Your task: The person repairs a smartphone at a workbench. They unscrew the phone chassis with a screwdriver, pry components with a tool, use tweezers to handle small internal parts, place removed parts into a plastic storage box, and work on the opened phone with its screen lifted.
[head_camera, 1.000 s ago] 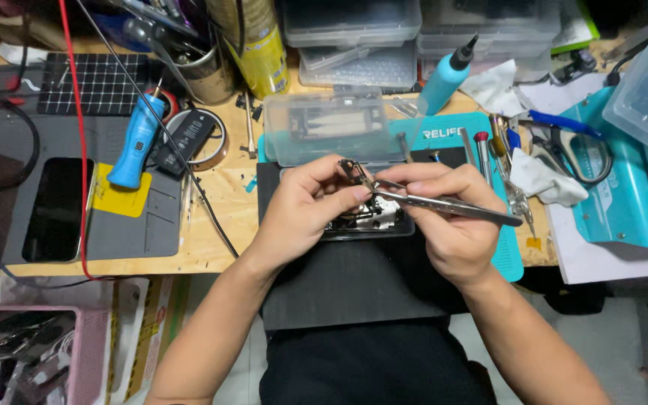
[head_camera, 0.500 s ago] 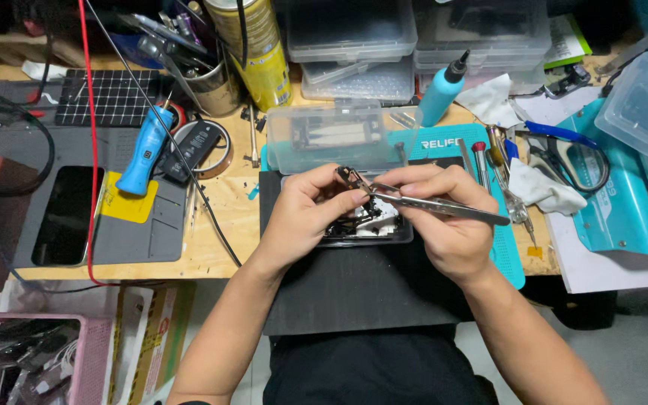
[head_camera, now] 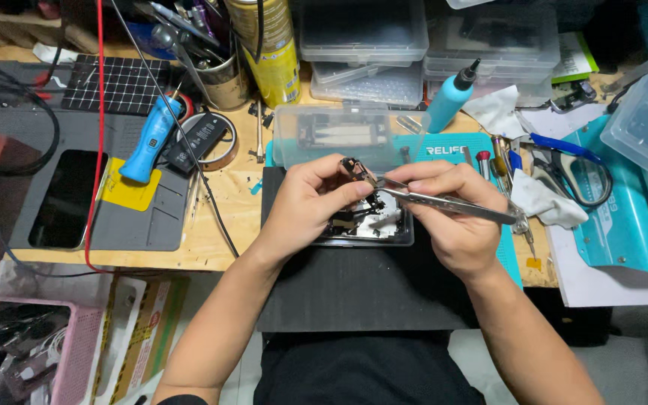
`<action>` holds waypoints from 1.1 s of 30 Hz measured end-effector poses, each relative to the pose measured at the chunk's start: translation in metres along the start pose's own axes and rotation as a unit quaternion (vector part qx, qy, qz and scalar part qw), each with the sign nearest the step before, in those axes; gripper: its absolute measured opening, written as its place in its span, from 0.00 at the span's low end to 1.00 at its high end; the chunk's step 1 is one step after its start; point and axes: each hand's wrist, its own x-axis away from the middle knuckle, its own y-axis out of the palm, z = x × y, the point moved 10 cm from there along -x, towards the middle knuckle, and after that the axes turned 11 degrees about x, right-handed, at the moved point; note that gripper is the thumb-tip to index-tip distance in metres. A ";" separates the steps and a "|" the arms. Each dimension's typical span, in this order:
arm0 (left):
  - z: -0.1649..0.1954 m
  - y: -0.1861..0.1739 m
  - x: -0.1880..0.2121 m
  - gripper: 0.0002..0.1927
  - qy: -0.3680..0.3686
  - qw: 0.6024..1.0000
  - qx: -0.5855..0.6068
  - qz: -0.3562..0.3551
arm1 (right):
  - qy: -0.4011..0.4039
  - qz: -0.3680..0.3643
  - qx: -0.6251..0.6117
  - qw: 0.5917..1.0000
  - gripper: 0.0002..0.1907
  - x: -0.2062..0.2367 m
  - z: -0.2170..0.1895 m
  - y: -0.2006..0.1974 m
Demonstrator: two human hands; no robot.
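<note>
Over black mat [head_camera: 354, 289], right hand [head_camera: 455, 225] pinches tweezers [head_camera: 444, 202].

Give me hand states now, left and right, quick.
Left hand: fingers pinched on a small dark part above the opened phone.
Right hand: closed on metal tweezers, tips at that part.

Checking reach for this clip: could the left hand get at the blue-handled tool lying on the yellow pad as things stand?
Probably yes, once freed. The left hand is pinching a small dark part at the tweezers. The blue-handled tool lies uncovered to its left; only a black cable crosses between them.
</note>
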 end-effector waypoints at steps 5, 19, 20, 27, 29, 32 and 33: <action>-0.003 0.003 -0.004 0.04 -0.006 1.000 -0.010 -0.010 | -0.014 0.006 -0.006 1.000 0.08 -0.001 0.002 -0.003; -0.006 0.009 -0.007 0.05 -0.023 0.999 -0.042 -0.024 | 0.004 -0.008 -0.007 1.000 0.08 -0.001 0.004 -0.010; -0.006 0.009 -0.006 0.05 -0.031 0.998 -0.045 -0.032 | 0.009 -0.012 -0.001 1.000 0.08 -0.001 0.005 -0.010; -0.008 0.010 -0.004 0.04 -0.065 0.987 -0.126 -0.071 | -0.008 -0.084 0.072 0.994 0.07 -0.002 -0.002 -0.013; -0.005 0.005 -0.004 0.04 -0.070 0.993 -0.089 -0.042 | -0.002 -0.072 0.078 0.994 0.07 -0.001 -0.005 -0.021; 0.016 0.006 0.002 0.04 0.010 0.994 -0.104 -0.037 | -0.013 -0.043 0.030 0.999 0.07 0.003 -0.014 -0.033; 0.026 0.009 0.004 0.05 0.051 0.990 -0.121 -0.042 | -0.020 -0.031 0.005 0.999 0.08 0.004 -0.017 -0.036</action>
